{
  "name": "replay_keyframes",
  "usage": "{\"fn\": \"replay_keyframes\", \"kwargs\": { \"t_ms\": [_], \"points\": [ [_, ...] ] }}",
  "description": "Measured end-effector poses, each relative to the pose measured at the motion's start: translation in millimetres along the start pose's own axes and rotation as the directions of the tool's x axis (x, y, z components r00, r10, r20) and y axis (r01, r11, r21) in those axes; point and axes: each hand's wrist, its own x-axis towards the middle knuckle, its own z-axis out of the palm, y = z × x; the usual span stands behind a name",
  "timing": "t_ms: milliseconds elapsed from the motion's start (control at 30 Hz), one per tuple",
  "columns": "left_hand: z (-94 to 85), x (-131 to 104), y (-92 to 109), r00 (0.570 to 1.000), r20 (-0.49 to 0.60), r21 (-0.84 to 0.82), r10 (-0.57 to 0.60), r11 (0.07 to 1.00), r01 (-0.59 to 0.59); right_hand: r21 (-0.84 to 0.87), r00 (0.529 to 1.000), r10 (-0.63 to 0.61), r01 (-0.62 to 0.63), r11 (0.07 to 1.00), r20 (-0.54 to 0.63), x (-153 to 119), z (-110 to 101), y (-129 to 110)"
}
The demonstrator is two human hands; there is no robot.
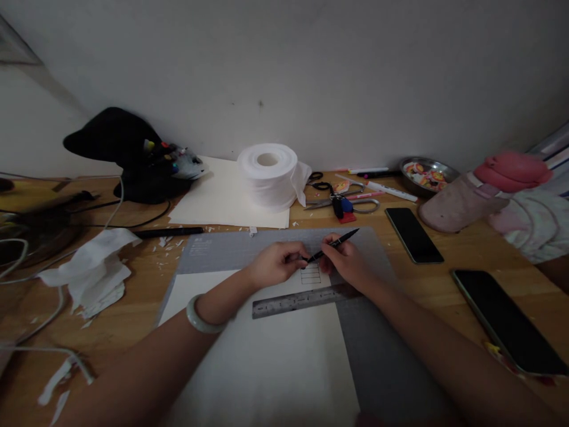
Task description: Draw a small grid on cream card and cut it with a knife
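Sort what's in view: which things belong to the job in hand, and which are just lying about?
Job in hand, judging by use:
- black pen, in the right hand
- paper with drawn lines
- metal ruler
- grey mat

Apparently just lying about:
- tissue roll
- two phones
- bottle
- bowl
- crumpled tissue

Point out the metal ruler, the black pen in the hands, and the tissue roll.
Metal ruler (pixel 284 303): head view, left part of its face.
Black pen (pixel 348 236): head view, upper end.
Tissue roll (pixel 270 188): head view, front side.
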Motion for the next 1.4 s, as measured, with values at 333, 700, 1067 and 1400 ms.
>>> {"fn": "replay_keyframes", "kwargs": {
  "t_ms": [333, 700, 1067, 1400],
  "points": [
    [1.2, -1.2, -2.4, 1.000, -0.015, 0.021, -0.005, 1.000, 0.005, 0.010, 1.000, 0.000, 0.000, 1.000, -0.001, -0.4, 0.6, -1.4],
    [0.0, -0.6, 2.3, 0.999, 0.008, 0.006, -0.033, 0.999, 0.033, -0.007, 1.000, 0.003, -0.003, 1.000, 0.009, 1.1, -0.8, -4.2],
    [0.9, -0.4, 2.0, 0.998, -0.004, 0.016, -0.059, 0.998, 0.059, -0.318, 0.986, -0.162, 0.142, 0.937, -0.037, 39.5, 4.5, -23.4],
    [0.8, 0.1, -0.4, 0.998, 0.011, 0.005, -0.068, 0.998, 0.068, -0.195, 0.980, -0.199, 0.199, 0.960, 0.016, 46.2, 19.4, -4.7]
  ]
}}
